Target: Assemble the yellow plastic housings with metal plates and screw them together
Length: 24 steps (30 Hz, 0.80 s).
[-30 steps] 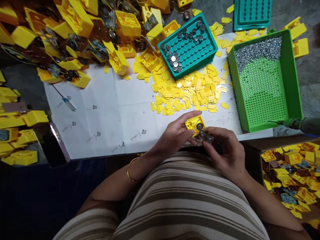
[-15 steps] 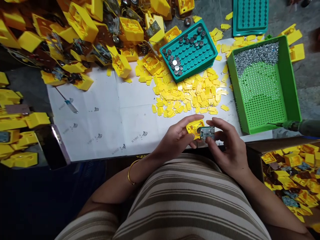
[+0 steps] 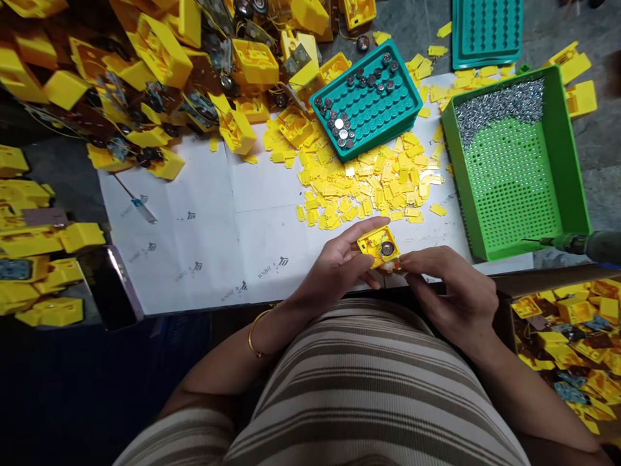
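My left hand (image 3: 342, 259) grips shell (image 3: 374, 244) | right hand (image 3: 451, 291) pinches part (image 3: 391, 266), now tipped to shell's 5 o'clock | disc (image 3: 387, 248) uncovered, interior likely reachable

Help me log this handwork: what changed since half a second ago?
The right hand has drawn its fingertips toward the body, beside the yellow case. The grey part it held no longer shows clearly; whether it was let go, I can't tell. The round part now shows in full. The left hand still holds the case; teal tray and green basket stayed put.
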Motion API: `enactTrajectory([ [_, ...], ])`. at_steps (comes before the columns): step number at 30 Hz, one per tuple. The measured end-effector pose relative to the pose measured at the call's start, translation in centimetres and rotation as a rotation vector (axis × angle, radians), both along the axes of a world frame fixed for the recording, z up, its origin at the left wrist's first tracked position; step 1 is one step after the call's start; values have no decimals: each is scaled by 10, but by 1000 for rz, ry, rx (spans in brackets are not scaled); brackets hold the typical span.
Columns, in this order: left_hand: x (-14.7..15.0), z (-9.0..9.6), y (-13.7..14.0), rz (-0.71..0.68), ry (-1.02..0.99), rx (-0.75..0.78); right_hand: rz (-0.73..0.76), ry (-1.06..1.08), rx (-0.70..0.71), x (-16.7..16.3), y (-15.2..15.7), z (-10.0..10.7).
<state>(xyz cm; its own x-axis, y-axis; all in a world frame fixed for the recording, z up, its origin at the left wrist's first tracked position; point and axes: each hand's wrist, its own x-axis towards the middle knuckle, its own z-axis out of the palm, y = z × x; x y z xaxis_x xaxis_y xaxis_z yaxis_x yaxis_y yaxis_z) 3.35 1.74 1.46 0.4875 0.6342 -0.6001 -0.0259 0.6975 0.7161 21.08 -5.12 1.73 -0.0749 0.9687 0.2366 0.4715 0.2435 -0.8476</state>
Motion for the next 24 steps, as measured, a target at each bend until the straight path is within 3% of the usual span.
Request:
enactTrajectory([
  [4, -2, 0, 1, -7, 20, 22, 160, -148, 59, 4, 3, 10],
  [8, -3, 0, 0, -34, 21, 16, 243, -201, 12, 7, 7, 15],
  [24, -4, 0, -6, -150, 46, 132, 247, -167, -119, 5, 9, 14],
])
